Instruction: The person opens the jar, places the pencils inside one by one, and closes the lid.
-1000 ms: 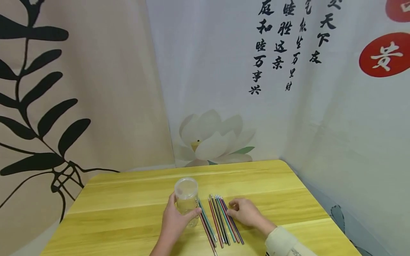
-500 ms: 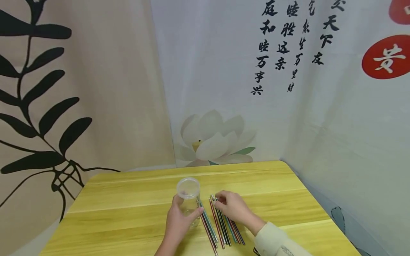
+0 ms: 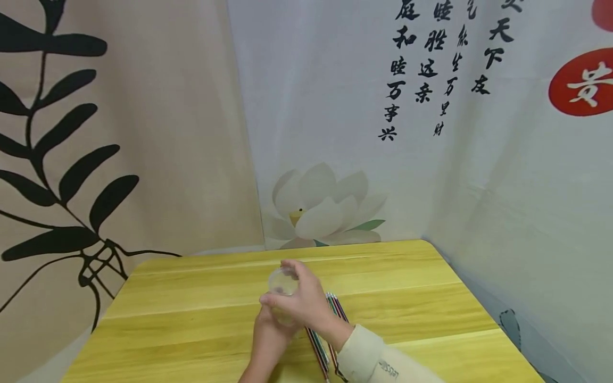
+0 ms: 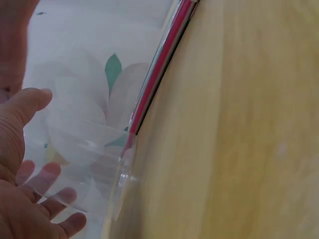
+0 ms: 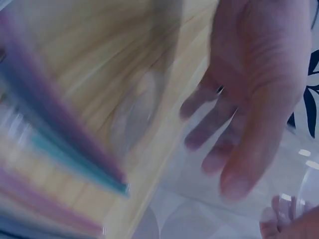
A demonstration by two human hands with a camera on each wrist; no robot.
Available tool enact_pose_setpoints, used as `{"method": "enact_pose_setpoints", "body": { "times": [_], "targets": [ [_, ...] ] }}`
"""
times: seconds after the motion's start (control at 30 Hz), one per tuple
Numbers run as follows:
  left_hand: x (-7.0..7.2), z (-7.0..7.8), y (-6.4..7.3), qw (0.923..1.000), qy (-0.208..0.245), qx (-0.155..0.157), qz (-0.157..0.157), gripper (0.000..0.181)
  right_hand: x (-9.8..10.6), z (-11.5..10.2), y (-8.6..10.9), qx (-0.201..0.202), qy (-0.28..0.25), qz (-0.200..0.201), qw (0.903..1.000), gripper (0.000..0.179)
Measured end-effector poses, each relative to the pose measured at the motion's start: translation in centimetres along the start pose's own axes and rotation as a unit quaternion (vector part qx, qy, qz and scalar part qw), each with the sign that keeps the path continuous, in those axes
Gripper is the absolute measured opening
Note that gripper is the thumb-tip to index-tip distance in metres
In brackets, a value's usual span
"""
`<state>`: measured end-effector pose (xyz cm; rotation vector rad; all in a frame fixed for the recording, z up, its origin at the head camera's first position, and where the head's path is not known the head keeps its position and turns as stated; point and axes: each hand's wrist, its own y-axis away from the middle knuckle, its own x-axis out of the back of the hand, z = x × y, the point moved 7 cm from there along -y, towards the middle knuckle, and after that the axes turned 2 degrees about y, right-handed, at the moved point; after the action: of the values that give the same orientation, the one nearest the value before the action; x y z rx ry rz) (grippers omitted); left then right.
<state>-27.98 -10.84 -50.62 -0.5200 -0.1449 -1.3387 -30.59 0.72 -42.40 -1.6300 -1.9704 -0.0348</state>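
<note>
Low in the head view, my left hand (image 3: 272, 336) holds a clear, lidded jar (image 3: 281, 283) upright. The left wrist view shows that hand's thumb and fingers around the transparent wall (image 4: 89, 149). My right hand (image 3: 311, 300) is at the jar's top, its thumb on the near side and fingers on the far side of the lid. In the right wrist view its fingers (image 5: 214, 159) look loosely extended, with nothing visible between them; firm contact with the lid cannot be told. Slim coloured pencils (image 3: 318, 348) lie beside the jar, partly hidden by my right arm.
A yellow wood-grain table (image 3: 191, 298) bears the jar and pencils. Behind it hangs a pale cloth backdrop (image 3: 316, 106) with dark leaves, a lotus and black characters. More blurred pencils (image 5: 65, 139) show in the right wrist view.
My right hand has moved left from the pencils' right side, across them, to the jar's lid. My left hand keeps holding the jar, which has shifted slightly right in view.
</note>
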Motion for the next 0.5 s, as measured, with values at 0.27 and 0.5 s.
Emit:
{"method": "enact_pose_setpoints", "body": {
  "times": [0.27,0.5],
  "targets": [
    [0.03,-0.38,-0.44,0.9995,-0.025,0.010,-0.015,0.072,-0.75,-0.59,-0.13,0.015,0.002,0.068,0.9976,0.057],
    [0.07,-0.15,-0.62,0.9993,-0.032,0.001,-0.019,0.066,-0.63,-0.92,-0.14,0.030,-0.010,0.061,0.9977,0.053]
  ]
}}
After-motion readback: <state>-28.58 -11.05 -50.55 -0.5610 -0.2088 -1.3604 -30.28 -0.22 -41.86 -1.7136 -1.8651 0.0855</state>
